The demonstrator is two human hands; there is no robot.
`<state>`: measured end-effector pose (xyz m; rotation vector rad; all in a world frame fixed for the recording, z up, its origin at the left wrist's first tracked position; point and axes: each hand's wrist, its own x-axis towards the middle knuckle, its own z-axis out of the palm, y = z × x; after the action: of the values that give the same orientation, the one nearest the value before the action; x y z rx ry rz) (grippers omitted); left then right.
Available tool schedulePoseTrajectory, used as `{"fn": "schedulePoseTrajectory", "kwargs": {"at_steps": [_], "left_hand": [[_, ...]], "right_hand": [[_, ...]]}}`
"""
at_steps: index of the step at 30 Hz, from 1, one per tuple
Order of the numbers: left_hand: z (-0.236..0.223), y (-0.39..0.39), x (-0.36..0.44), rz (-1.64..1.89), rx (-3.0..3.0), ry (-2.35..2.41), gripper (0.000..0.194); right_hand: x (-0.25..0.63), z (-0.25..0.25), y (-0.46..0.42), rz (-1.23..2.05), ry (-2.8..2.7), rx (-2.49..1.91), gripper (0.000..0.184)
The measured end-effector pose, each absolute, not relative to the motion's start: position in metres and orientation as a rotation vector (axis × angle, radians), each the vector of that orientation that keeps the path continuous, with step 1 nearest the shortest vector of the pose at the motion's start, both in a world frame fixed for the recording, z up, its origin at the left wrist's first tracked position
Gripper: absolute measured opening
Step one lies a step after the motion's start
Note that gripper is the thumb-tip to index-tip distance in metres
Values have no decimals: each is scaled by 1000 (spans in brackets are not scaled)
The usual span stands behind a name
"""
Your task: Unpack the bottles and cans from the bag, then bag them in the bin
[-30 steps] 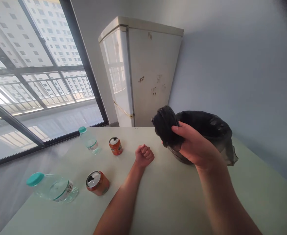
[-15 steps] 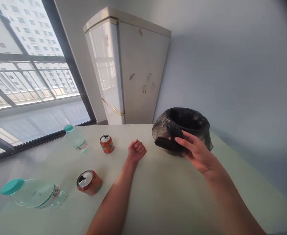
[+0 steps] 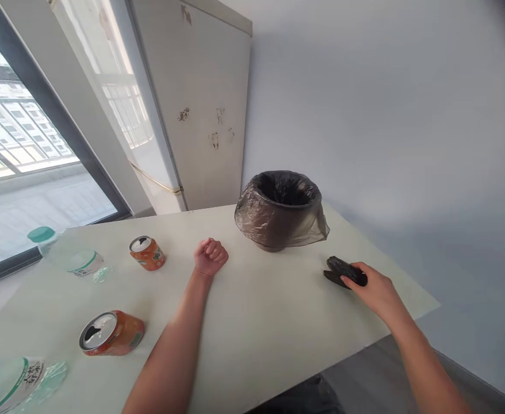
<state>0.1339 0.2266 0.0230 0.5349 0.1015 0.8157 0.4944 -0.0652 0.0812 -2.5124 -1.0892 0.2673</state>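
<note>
My right hand (image 3: 375,289) rests on the white table (image 3: 270,322) near its right edge, fingers closed on a black roll of bin bags (image 3: 343,271) that lies on the tabletop. To its left, further back, stands a small dark bin (image 3: 282,210) lined with a thin black bag whose edge hangs over the rim. My left hand (image 3: 210,257) is a closed fist resting on the table's middle, apart from everything, with nothing visible in it.
An orange can (image 3: 147,253) stands left of my fist and another orange can (image 3: 111,333) lies on its side nearer me. A teal-capped water bottle (image 3: 69,259) lies at the far left; a second bottle (image 3: 6,385) shows at the bottom left. A white fridge (image 3: 183,103) stands behind.
My right hand carried the black roll from in front of the bin down to the table at the right. The view swung right. My left fist stayed put.
</note>
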Motion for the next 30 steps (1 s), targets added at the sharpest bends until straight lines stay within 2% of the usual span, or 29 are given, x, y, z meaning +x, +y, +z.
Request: {"fn": "schedulePoseTrajectory", "kwargs": {"at_steps": [6,10,16,20,22,27,30], "left_hand": [[26,225,137,777,565,142,67],[26,226,138,779,550,150,66],[26,226,137,770,543,172,65],[29,225,137,761,543,203,66],[30,225,138,758,546,199,65],[28,226,137,743,538,199,63],[27,226,137,740,547,193,62]], "right_hand": [[503,66,-69,499,-1250,-2562,58],[501,65,-66,532,-1224,-2511,65],[521,69,-67,714,-839,-2247,73],[543,68,-76,705,-713,-2307,81],[548,67,-79,639,-713,-2359,89],[539,55,-78,519,-935,-2486,123],[527,43,-71,388,-1104,-2562,129]]}}
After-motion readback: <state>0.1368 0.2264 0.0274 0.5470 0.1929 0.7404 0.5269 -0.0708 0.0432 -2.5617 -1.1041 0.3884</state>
